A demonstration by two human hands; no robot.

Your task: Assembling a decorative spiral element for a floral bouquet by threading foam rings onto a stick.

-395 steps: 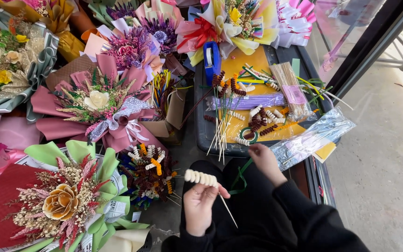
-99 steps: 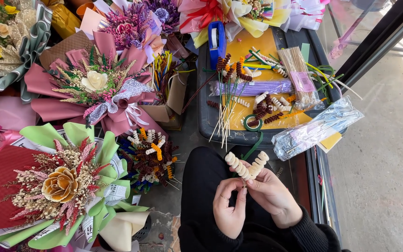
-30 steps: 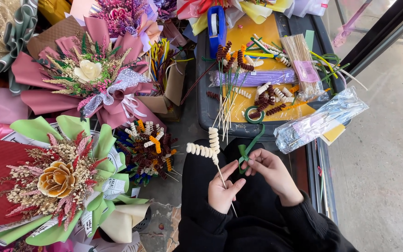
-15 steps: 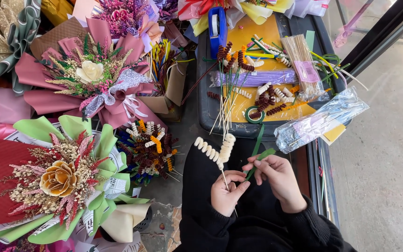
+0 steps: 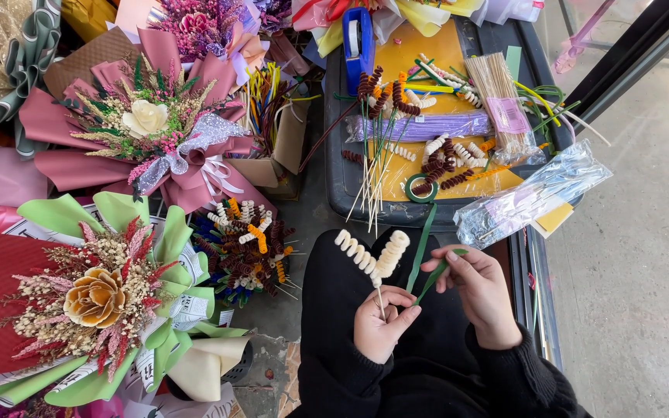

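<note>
Left hand (image 5: 381, 323) pinches the thin stick of a cream spiral pick (image 5: 371, 255), coils fanning up-left and up-right above the fist. Right hand (image 5: 478, 290), just beside it, grips green floral tape (image 5: 424, 251) running up to its roll (image 5: 421, 188) on the dark tray (image 5: 334, 116).

The cream spiral stems (image 5: 372, 255) pinched in the left hand (image 5: 381, 325) look fuzzy and matt, on a thin wooden stick. The green tape (image 5: 421, 248) held by the right hand (image 5: 480, 290) is smooth, papery and dull. The sleeves (image 5: 458, 383) are black knitted cloth. The clear bag (image 5: 532, 197) is crinkled glossy plastic. The tray (image 5: 342, 155) is dark, smooth plastic, lined with matt yellow paper (image 5: 416, 50). The bouquet wraps (image 5: 71, 131) are matt paper, tied with a glittery ribbon (image 5: 187, 151).
</note>
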